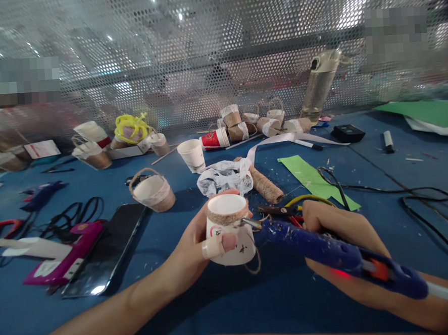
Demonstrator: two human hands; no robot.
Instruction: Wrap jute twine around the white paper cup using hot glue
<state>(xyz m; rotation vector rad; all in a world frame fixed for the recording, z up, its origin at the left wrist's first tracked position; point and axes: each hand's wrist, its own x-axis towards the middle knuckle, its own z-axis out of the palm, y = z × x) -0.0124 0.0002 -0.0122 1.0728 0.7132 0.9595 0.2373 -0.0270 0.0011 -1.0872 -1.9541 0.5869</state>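
My left hand is wrapped round a white paper cup with jute twine wound under its rim. A bandage covers my thumb. My right hand grips a blue hot glue gun, its metal nozzle touching the twine band on the cup's right side. A loose end of twine hangs in a loop below the cup. Both are held just above the blue table.
A jute twine spool, white lace, a green paper strip and pliers lie behind the cup. A twine-wrapped cup basket, a phone, a magenta glue gun sit left. Cables run right. Finished cups line the mesh wall.
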